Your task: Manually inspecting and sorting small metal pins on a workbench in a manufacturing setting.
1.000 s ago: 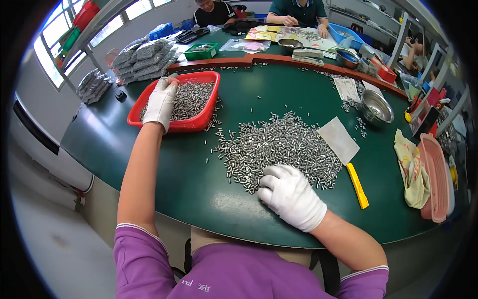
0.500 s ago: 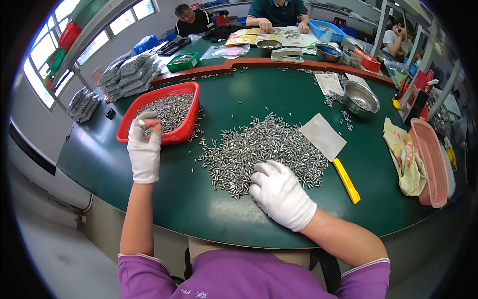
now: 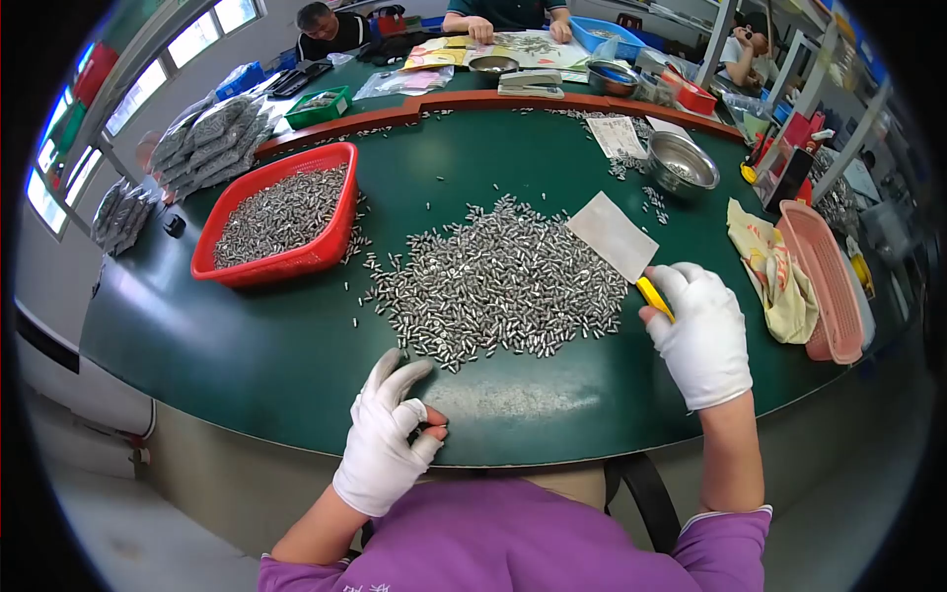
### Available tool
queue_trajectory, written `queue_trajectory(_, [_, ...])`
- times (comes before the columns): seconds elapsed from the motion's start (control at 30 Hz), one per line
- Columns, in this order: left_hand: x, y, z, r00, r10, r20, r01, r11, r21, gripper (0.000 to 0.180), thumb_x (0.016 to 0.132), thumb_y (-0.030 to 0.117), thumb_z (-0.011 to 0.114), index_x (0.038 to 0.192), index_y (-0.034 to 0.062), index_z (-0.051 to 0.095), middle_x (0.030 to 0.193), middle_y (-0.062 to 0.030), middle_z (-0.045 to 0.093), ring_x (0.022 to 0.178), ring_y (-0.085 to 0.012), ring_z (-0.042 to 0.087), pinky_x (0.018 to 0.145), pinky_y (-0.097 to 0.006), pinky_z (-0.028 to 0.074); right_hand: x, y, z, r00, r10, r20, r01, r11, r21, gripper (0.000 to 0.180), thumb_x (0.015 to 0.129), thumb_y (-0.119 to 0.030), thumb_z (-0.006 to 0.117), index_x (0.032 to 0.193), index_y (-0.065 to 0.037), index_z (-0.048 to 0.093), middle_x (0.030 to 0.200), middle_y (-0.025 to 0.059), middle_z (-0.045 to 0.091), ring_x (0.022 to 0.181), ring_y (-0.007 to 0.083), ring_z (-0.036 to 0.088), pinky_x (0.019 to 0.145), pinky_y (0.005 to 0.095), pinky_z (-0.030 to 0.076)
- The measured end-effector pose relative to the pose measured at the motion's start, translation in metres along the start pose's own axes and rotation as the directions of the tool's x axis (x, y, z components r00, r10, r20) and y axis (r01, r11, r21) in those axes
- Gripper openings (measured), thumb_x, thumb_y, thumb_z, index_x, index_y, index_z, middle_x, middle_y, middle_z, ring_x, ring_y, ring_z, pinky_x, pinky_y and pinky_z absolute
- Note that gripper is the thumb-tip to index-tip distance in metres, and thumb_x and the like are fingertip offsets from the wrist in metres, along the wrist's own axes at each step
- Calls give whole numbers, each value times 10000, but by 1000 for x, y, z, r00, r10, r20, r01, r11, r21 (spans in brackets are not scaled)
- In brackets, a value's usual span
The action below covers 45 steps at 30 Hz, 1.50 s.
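A heap of small silvery metal pieces (image 3: 503, 281), pointed or bullet-shaped, covers the middle of the green table. To its right lies a scraper (image 3: 614, 237) with a wide flat pale blade and a yellow handle. My right hand (image 3: 705, 340), in a white glove with bare fingertips, is closed around that handle; the blade touches the heap's right edge. Near the table's front edge, below the heap, my gloved left hand (image 3: 387, 434) has thumb and a bare fingertip pinched together, other fingers stretched out. Whatever lies in the pinch is too small to make out.
At the left stands a red basket (image 3: 350, 212) filled with similar metal pieces. Filled plastic bags (image 3: 212, 148) are stacked behind it. Back right is a steel bowl (image 3: 681, 163) beside paper slips; a pink basket (image 3: 824, 286) and yellowish cloth (image 3: 774, 271) lie far right. People sit opposite.
My left hand has come from the red basket to the table's front edge. My right hand has left the heap, moved right and taken hold of the scraper's handle. The view has shifted.
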<state>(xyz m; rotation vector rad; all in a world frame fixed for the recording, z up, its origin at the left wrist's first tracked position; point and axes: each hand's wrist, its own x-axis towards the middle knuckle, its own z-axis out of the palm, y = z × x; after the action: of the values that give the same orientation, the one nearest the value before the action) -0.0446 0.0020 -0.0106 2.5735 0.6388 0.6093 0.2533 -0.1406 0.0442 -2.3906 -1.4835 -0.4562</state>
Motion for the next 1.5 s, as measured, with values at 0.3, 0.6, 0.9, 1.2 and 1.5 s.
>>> queue_trajectory(0.3, [2, 4, 1, 1000, -14, 11, 14, 999, 34, 246, 622, 20, 774, 794, 68, 605, 1320, -164, 557, 1323, -465, 424, 1014, -492, 429, -43, 29, 31, 924, 371, 88, -370, 929, -27, 417, 774, -253, 776, 1147, -102, 662, 1023, 113, 642, 958, 317, 630, 819, 424, 534])
queue_trajectory(0.6, [-5, 2, 4, 999, -51, 12, 50, 998, 47, 176, 683, 17, 713, 815, 79, 615, 1356, -151, 530, 1349, -449, 393, 1038, -510, 371, -60, 22, 9, 921, 380, 83, -377, 925, -44, 193, 814, -164, 704, 979, -81, 650, 953, 108, 620, 914, 320, 616, 791, 433, 525])
queue_trajectory(0.9, [1, 2, 5, 999, 6, -32, -6, 1000, 25, 343, 623, -40, 739, 841, 55, 493, 1278, -208, 581, 1298, -541, 429, 955, -516, 478, -131, -64, -20, 850, -67, 522, -355, 660, 662, 590, 944, -421, 605, 1370, -32, 482, 1062, 192, 670, 877, 378, 672, 747, 416, 542])
queue_trajectory(1.2, [-8, 1, 4, 994, -105, -2, 105, 994, -41, 217, 645, 4, 770, 758, 58, 592, 1330, -160, 545, 1323, -517, 384, 1044, -567, 365, -123, -112, 15, 853, -272, 445, -23, 833, 553, 673, 886, -182, 631, 1508, -264, 390, 758, 77, 645, 577, 252, 617, 515, 392, 515])
queue_trajectory(1.5, [-10, -1, 2, 999, 1, -38, -1, 1000, -7, 408, 673, -20, 750, 885, 83, 417, 1308, -196, 563, 1318, -578, 370, 1027, -570, 400, -115, -127, 15, 861, -243, 446, -25, 856, 516, 661, 860, -177, 643, 1480, -289, 442, 621, 63, 571, 467, 249, 565, 449, 395, 489])
